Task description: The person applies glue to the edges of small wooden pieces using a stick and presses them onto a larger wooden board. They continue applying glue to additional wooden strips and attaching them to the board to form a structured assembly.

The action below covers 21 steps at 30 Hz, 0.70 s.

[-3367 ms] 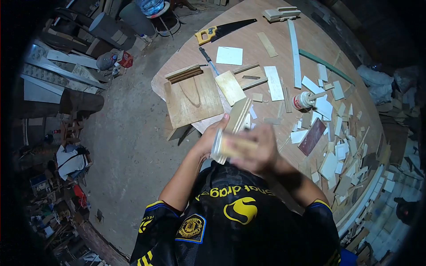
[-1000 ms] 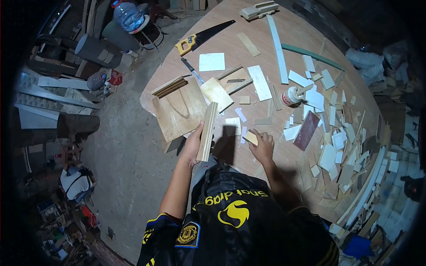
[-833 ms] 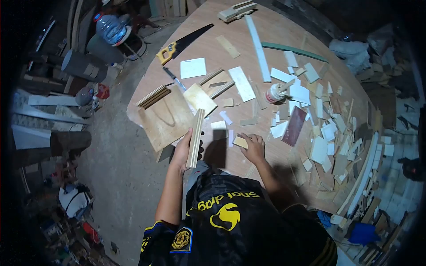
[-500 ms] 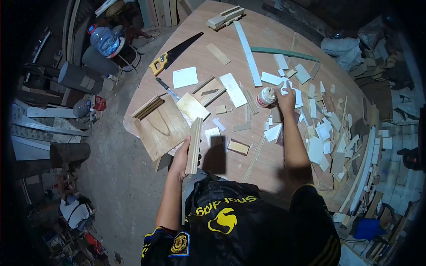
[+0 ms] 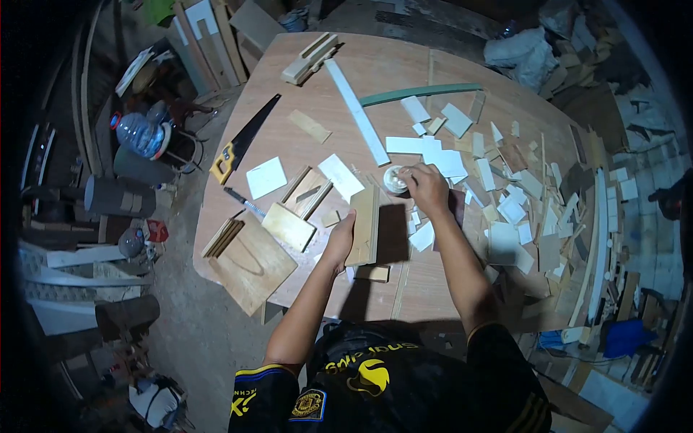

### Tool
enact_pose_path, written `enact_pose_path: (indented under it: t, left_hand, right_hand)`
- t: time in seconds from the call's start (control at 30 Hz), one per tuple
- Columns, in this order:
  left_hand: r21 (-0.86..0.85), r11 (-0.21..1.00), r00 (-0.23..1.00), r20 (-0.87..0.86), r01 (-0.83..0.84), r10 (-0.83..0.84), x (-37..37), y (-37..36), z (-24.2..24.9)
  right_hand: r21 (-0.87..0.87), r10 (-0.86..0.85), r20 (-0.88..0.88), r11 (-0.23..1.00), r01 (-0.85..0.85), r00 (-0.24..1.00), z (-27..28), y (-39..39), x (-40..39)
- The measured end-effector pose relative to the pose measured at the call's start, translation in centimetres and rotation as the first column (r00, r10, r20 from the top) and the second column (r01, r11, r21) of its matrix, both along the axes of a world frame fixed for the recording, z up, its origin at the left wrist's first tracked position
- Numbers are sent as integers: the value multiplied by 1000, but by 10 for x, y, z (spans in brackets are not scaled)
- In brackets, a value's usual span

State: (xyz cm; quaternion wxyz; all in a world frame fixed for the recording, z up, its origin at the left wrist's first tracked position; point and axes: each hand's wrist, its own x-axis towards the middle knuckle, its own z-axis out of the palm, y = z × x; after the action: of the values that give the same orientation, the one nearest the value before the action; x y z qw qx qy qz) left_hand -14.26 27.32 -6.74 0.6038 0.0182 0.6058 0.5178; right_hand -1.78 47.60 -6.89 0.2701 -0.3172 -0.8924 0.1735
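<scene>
My left hand (image 5: 341,242) grips a rectangular wooden piece (image 5: 364,227), held upright above the table's near side. At the mouth of a small white jar (image 5: 394,180) is my right hand (image 5: 426,189), its fingers bent together; whatever they hold is hidden. A plywood board (image 5: 253,263) with stacked wooden strips (image 5: 225,238) lies to the left. Between it and my left hand are a pale wooden block (image 5: 289,226) and a grooved wooden piece (image 5: 309,193). A small wood block (image 5: 372,273) lies beneath the held piece.
A yellow-handled handsaw (image 5: 249,137) and a blue knife (image 5: 244,201) lie on the left of the table (image 5: 346,130). A long white strip (image 5: 357,112) and a curved green strip (image 5: 422,92) lie further back. Many offcuts (image 5: 511,209) cover the right side. A water bottle (image 5: 141,135) stands beyond the left edge.
The view has shifted. My left hand has raised the wooden piece and turned its broad face into view. My right hand has moved over the jar's mouth, its fingers now at the opening.
</scene>
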Motion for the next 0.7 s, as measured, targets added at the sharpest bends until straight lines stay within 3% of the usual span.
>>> enact_pose_path:
  t: [0.17, 0.27, 0.37, 0.57, 0.7]
  left_hand:
    - [33, 999, 998, 38, 43, -44, -5, 36, -32]
    - [3, 998, 998, 36, -61, 61, -12, 62, -42]
    - [77, 985, 981, 134, -155, 144, -15, 90, -37]
    - [146, 970, 957, 242, -196, 157, -24, 119, -60]
    - [148, 972, 958, 247, -185, 145, -30, 136, -69]
  right_hand:
    - [-54, -6, -72, 999, 2, 997, -7, 19, 4]
    - [-85, 5, -87, 996, -13, 996, -10, 28, -2]
    - [-94, 7, -64, 996, -13, 998, -5, 26, -4]
    - [-188, -20, -55, 982, 9, 998, -2, 30, -1]
    - [-258, 60, -96, 962, -83, 994, 5, 34, -1]
